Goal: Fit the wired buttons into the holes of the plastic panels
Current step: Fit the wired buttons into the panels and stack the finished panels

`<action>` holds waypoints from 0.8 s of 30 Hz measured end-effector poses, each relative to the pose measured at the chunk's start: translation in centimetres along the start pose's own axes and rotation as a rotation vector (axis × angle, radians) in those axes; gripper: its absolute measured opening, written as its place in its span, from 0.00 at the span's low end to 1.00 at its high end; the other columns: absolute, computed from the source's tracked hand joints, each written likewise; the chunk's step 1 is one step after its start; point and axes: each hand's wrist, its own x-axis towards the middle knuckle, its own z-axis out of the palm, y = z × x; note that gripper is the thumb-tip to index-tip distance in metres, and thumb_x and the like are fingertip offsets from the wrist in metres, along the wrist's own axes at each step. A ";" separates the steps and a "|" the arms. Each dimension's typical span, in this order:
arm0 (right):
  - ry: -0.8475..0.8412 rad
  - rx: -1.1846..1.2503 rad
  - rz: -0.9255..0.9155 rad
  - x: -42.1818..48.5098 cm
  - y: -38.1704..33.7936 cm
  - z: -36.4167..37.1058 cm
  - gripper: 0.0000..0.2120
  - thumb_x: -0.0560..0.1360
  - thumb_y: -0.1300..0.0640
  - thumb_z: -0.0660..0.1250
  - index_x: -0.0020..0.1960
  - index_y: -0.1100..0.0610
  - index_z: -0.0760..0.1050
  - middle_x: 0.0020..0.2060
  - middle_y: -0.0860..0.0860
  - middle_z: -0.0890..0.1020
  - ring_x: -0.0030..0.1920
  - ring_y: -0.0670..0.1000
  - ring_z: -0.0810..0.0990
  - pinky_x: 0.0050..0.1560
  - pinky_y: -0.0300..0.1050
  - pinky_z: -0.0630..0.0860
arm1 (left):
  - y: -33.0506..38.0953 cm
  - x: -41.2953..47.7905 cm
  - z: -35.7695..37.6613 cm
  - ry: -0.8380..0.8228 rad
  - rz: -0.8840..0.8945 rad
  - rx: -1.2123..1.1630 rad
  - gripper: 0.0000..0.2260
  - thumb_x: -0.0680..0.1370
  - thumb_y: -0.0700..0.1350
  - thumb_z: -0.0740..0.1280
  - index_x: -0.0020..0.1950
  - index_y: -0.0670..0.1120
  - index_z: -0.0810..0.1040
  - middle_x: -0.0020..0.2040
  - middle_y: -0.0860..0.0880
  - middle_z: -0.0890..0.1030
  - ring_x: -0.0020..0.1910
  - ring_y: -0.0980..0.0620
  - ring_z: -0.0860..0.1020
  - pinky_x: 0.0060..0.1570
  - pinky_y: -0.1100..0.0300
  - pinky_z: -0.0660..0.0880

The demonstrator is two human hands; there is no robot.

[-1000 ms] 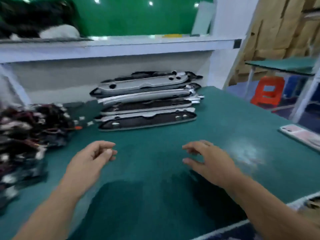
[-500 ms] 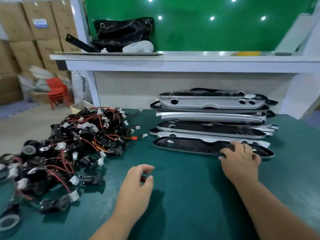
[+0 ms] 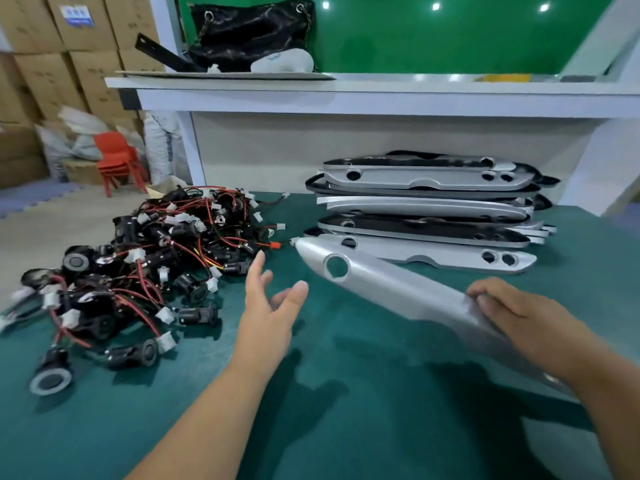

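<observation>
My right hand (image 3: 523,323) grips a long silver plastic panel (image 3: 388,289) by its near half and holds it tilted above the green table, its round hole toward the far left end. My left hand (image 3: 270,306) hovers open with fingers spread, just left of the panel's tip and apart from it. A tangled pile of black wired buttons (image 3: 138,268) with red wires and white connectors lies at the left. A stack of silver and black panels (image 3: 426,209) sits at the back right.
The green table (image 3: 346,393) ends at a white shelf unit (image 3: 346,98) behind the stack; a black bag (image 3: 252,32) lies on the shelf. Cardboard boxes (image 3: 52,64) and a red chair (image 3: 117,161) stand beyond the table's left edge.
My right hand has taken the front panel off the stack and pulled it toward me, lifted and turned silver side up. My left hand has opened and moved up toward the panel's tip.
</observation>
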 end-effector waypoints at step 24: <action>0.241 -0.516 0.071 -6.4 1.8 2.1 0.37 0.63 0.26 0.61 0.65 0.45 0.71 0.55 0.42 0.79 0.58 0.48 0.75 0.57 0.45 0.62 | 4.1 5.6 -10.4 -0.239 0.192 1.736 0.22 0.75 0.61 0.66 0.68 0.61 0.70 0.60 0.52 0.75 0.63 0.50 0.70 0.53 0.53 0.69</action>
